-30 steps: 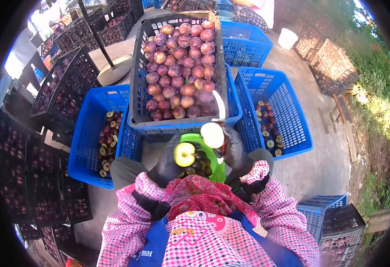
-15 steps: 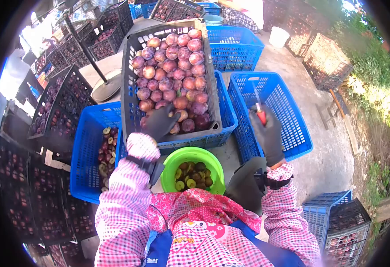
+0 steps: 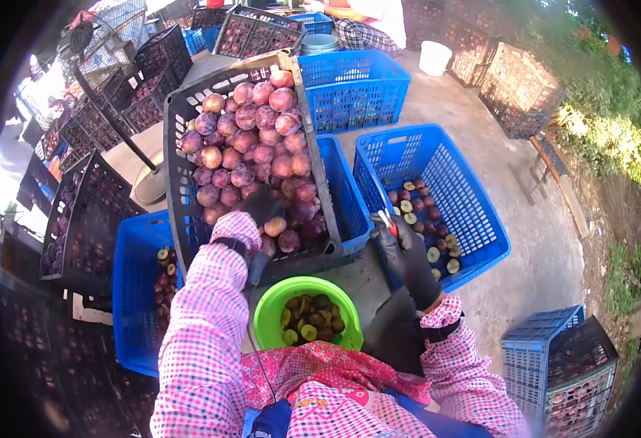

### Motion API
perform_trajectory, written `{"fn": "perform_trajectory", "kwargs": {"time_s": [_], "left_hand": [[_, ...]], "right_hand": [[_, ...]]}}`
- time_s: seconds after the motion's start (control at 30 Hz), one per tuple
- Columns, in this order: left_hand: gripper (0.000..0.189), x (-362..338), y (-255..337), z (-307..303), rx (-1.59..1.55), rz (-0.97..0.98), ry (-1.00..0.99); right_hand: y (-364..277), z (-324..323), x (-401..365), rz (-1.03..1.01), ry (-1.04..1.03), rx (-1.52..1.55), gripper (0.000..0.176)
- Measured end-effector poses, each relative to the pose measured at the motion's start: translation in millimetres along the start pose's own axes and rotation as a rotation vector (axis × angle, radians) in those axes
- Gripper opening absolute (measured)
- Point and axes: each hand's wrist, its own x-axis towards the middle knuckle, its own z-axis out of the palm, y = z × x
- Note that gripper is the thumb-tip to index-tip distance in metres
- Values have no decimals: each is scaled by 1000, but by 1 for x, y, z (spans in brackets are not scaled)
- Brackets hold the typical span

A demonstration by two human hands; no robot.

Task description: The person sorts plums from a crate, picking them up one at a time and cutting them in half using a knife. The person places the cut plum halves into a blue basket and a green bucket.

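Observation:
My left hand (image 3: 263,206), in a dark glove, reaches into the black crate (image 3: 177,175) and touches the purple-red plums (image 3: 251,139) near its front. Its fingertips are hidden among the fruit. In my right hand (image 3: 409,263), also gloved, is a small knife (image 3: 389,223) with a red handle, its blade pointing up and left. That hand is over the near left edge of a blue basket (image 3: 474,197) holding halved and whole plums. A lime-green bowl (image 3: 263,321) in front of me contains cut plum pieces (image 3: 311,317).
The crate rests on a blue basket (image 3: 342,182). Another blue basket (image 3: 127,292) with cut plums stands left, a further one (image 3: 353,91) behind. Stacked dark crates (image 3: 90,219) line the left. A black pole (image 3: 116,120), a white bucket (image 3: 434,58) and a seated person (image 3: 368,29) are beyond.
My left hand has pushed further in among the plums. My right hand has come lower and nearer, and the knife has tipped leftward. The view has shifted, showing the plums in the right basket.

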Motion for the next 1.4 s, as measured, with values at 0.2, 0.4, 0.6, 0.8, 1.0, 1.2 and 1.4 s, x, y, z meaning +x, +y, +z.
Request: {"fn": "perform_trajectory", "kwargs": {"time_s": [0.2,0.4,0.6,0.8,1.0,1.2,1.4], "left_hand": [[46,-113,54,-41,-1907,25,-159],[48,-228,123,-47,-2038,-36,-38],[49,-268,117,-28,-2005,9,-50],[56,-286,129,-41,-1772,42,17],[51,-296,137,-48,-1486,-4,152],[48,-278,101,-9,-2067,351,156],[49,-293,129,-8,-2073,123,126]], "right_hand": [[-53,28,-17,17,-112,24,28],[-113,66,-44,-172,-178,68,20],[-128,71,-65,-263,-241,-13,20],[-130,83,-83,-325,-181,-251,22],[-114,98,-82,-291,-232,-151,28],[-111,67,-79,392,-579,1102,43],[-112,85,-67,-183,-274,83,49]]}}
